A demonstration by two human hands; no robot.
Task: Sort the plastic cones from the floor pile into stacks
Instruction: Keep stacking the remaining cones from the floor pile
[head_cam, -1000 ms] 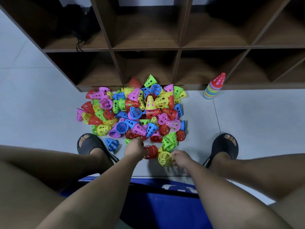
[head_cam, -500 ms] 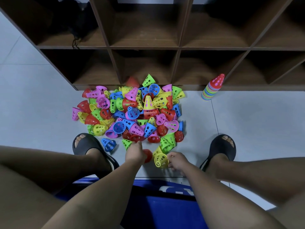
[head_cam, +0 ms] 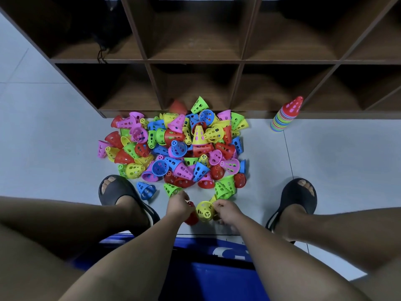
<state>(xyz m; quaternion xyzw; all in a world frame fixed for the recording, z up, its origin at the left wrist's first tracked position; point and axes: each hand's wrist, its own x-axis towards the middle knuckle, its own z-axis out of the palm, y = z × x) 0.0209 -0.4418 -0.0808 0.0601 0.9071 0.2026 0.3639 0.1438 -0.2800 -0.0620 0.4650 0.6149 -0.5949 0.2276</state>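
The pile of plastic cones (head_cam: pixel 173 146) lies on the floor (head_cam: pixel 54 148) at the foot of the wooden shelf unit (head_cam: pixel 195 59). A finished stack (head_cam: pixel 284 117) stands upright at the far right, against the shelf base.

At the near edge of the pile, a red cone (head_cam: pixel 192 218) is held in the left hand (head_cam: pixel 179 205), with the fingers curled over it. A yellow cone (head_cam: pixel 205 210) is held by the right hand (head_cam: pixel 226 210). Its fingers appear to be pinched on the wide rim, though blur prevents certainty. The two cones are side by side, touching or nearly so.

The cones are moulded from thin, glossy, perforated plastic, tapered from a flared base to a narrow closed tip. They are judged to be light, stiff yet slightly springy, and prone to rolling. Hold is best taken at the rim or across the tip, so that nesting is left unobstructed.
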